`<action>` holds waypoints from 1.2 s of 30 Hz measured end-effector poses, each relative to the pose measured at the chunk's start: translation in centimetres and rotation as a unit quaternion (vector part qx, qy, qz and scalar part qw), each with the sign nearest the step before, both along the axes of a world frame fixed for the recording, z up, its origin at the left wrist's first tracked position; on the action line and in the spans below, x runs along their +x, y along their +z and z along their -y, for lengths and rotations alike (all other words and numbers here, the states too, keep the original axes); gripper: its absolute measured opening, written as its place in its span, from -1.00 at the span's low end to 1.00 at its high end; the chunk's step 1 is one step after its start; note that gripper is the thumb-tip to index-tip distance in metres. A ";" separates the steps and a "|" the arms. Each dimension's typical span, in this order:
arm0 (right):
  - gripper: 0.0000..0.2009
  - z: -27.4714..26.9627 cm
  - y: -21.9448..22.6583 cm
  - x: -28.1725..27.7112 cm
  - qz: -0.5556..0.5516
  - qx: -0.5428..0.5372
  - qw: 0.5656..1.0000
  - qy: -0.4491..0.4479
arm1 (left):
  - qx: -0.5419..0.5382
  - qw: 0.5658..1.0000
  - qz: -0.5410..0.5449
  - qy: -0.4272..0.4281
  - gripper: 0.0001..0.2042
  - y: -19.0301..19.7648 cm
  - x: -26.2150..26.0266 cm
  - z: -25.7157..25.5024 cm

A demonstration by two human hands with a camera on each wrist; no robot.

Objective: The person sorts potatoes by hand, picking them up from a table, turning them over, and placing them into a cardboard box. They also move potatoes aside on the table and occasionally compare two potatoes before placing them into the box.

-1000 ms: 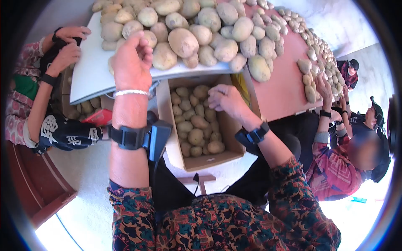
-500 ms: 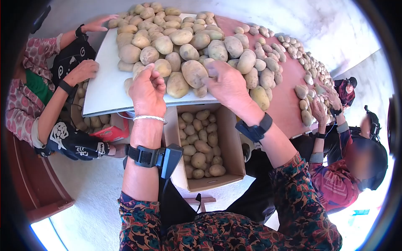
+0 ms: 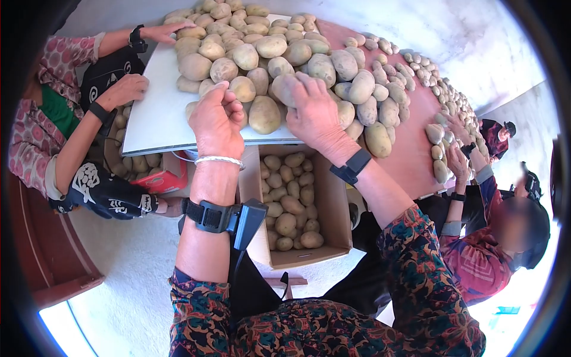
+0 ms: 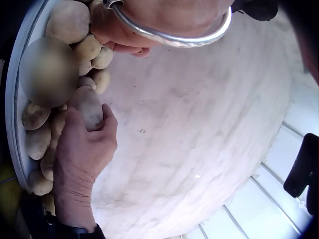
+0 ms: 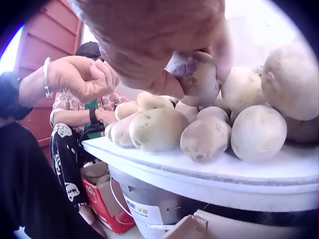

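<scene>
Potato — pale, oval, dark-patched

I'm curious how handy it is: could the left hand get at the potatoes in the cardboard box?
Probably yes: the left hand looks empty, and the cardboard box stands open below the white board's edge, its potatoes uncovered.
</scene>
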State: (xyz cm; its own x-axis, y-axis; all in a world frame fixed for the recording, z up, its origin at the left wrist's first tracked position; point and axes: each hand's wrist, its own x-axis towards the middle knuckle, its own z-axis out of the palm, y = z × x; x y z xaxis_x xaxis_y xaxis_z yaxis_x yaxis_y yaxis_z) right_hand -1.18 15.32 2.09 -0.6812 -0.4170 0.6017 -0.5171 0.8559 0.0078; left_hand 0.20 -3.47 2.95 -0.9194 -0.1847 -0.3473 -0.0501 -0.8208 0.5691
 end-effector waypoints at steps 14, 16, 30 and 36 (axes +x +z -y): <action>-0.48 -3.8 1.9 9.2 0.374 -0.534 0.757 -0.047 | -0.018 1.000 0.019 -0.013 -0.84 -0.2 -0.7 -0.2; -0.51 -4.0 -0.1 10.5 0.386 -0.546 0.741 -0.070 | -0.014 1.000 -0.006 -0.013 -0.84 -0.8 -1.0 0.0; -0.47 -6.8 -17.8 12.1 0.494 -0.376 0.720 -0.310 | -0.030 0.999 -0.029 -0.029 -0.83 -1.7 -2.3 1.0; -0.65 -3.5 -9.4 10.0 0.487 -0.190 0.820 -0.234 | 0.005 1.000 -0.005 -0.002 -0.92 -1.5 -2.1 0.3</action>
State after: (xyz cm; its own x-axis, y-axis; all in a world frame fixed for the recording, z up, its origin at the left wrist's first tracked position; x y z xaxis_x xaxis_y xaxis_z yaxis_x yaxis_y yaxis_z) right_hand 8.78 18.82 -7.31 -0.9474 0.1188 -0.2972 0.2666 0.8068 -0.5272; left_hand -1.89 -3.80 1.40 -0.9235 -0.1781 -0.3397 -0.0470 -0.8264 0.5611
